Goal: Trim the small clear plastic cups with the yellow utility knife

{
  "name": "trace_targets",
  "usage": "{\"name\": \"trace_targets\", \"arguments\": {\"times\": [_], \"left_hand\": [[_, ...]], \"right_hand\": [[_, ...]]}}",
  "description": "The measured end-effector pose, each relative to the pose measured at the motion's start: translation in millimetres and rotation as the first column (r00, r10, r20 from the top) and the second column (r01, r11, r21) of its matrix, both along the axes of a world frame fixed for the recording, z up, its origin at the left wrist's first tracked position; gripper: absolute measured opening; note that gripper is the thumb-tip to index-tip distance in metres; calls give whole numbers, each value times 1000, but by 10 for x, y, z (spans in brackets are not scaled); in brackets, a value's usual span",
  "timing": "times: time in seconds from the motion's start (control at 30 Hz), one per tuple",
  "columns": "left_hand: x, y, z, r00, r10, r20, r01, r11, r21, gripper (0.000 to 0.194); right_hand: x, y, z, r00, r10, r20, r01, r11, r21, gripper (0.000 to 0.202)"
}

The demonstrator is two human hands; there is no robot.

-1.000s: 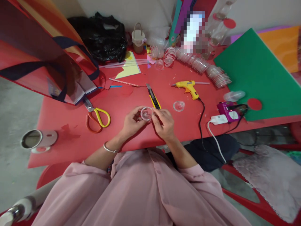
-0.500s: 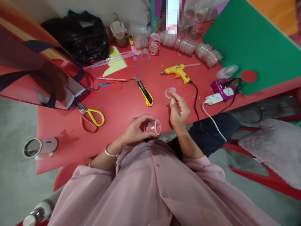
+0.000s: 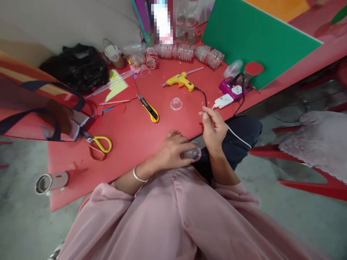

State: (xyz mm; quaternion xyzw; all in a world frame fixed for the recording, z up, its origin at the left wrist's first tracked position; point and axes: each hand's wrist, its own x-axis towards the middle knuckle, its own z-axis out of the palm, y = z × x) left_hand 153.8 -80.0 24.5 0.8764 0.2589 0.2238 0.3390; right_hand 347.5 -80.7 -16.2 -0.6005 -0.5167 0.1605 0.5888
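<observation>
My left hand [image 3: 173, 151] is wrapped round a small clear plastic cup [image 3: 193, 154] at the table's front edge, the cup's mouth tilted to the right. My right hand [image 3: 214, 127] hovers just past that edge, thumb and fingers pinched together. Whatever might be between those fingertips is too small to make out. A clear domed plastic lid [image 3: 176, 104] lies on the red table [image 3: 127, 137], apart from both hands. Behind it rests a yellow glue gun [image 3: 180, 81] with a clear glue stick in its back. A yellow and black box cutter [image 3: 148, 109] lies left of the lid.
Scissors [image 3: 100, 148] and a metal mug [image 3: 51, 181] are at the left, near a striped bag [image 3: 35, 104]. Stacked clear lids [image 3: 208, 56] line the back. A purple power adapter [image 3: 233, 89] with cables sits before a green board [image 3: 257, 39]. A black plastic bag [image 3: 78, 68] stands back left.
My right hand has let go of the clear lid, now on the table, and drawn back toward me. My left hand has turned palm down over the cup. The view has shifted right.
</observation>
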Motion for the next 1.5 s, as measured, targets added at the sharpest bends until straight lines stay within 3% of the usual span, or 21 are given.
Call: {"name": "trace_targets", "arguments": {"times": [0.07,0.13,0.17,0.27,0.37,0.43,0.53,0.63,0.73,0.83,0.9,1.1,1.33,1.5], "left_hand": [[-167,83,14,983,177,48,-174,982,-68,37],[-424,207,8,913,397,97,-377,910,-175,40],[-572,276,-6,871,471,139,-423,863,-275,43],[-1003,473,-71,749,589,302,-317,720,-617,46],[-1294,636,-140,629,676,384,-233,635,-736,52],[-1396,718,-176,596,696,401,-206,615,-761,57],[-1476,781,-205,588,692,419,-135,594,-793,61],[-1541,778,-196,558,691,460,-34,572,-819,60],[-1613,760,-165,516,727,452,25,515,-857,56],[-1673,777,-154,483,772,414,5,470,-882,53],[-1700,806,-168,462,796,390,-32,454,-890,54],[-1735,884,-252,400,850,342,-55,395,-917,54],[-1705,938,-295,365,881,302,-63,347,-936,57],[-1725,942,-312,378,874,306,-111,370,-922,60]], "right_hand": [[-68,18,5,999,39,-27,-39,999,-17,38],[-171,58,30,994,106,-23,-106,994,-29,37],[-232,90,51,988,151,-11,-151,988,-33,36],[-452,255,136,945,321,59,-318,946,-58,33],[-727,544,219,863,461,207,-447,887,-112,33],[-931,786,255,801,482,355,-450,876,-174,36],[-1230,1144,276,705,461,538,-346,887,-305,47],[-1469,1409,261,613,458,644,-224,882,-415,66],[-1602,1561,217,558,456,694,-132,874,-468,67],[-1598,1645,150,591,447,672,-115,871,-478,51],[-1531,1684,98,641,451,620,-172,873,-457,40],[-1377,1691,35,801,405,440,-339,914,-224,38],[-1497,1529,129,774,474,420,-465,876,-131,32],[-1509,1507,150,713,564,418,-546,820,-174,35]]}}
